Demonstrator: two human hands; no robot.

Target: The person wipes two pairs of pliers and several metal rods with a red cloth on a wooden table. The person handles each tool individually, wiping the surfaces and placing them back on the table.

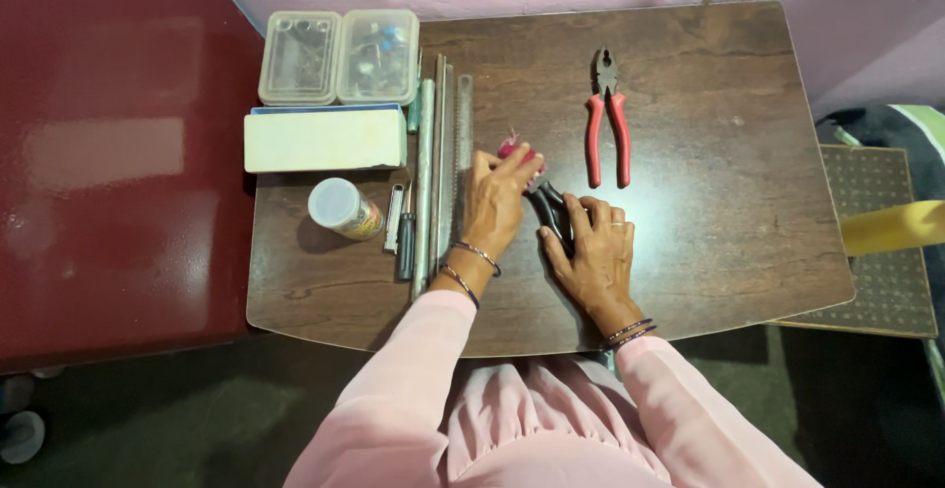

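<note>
While my left hand (500, 198) pins a small pink piece (514, 148) against the wooden table (709, 242) near the centre of the frame, my right hand (596, 247) closes around the dark handles of a small pair of pliers (547, 203). My left fingers are bunched together on the pink piece. My right fingers are curled around the handles. The tool's long axis runs diagonally from my right palm, lower right, up and left toward the pink piece, so its nose lies just beside my left fingertips; whether it touches the piece is hidden. The left hand is nearer the piece. Red-handled pliers (607, 119) lie apart, upper right of both hands. Metal rods and a ruler (440, 153) lie upright just left of my left hand.
</note>
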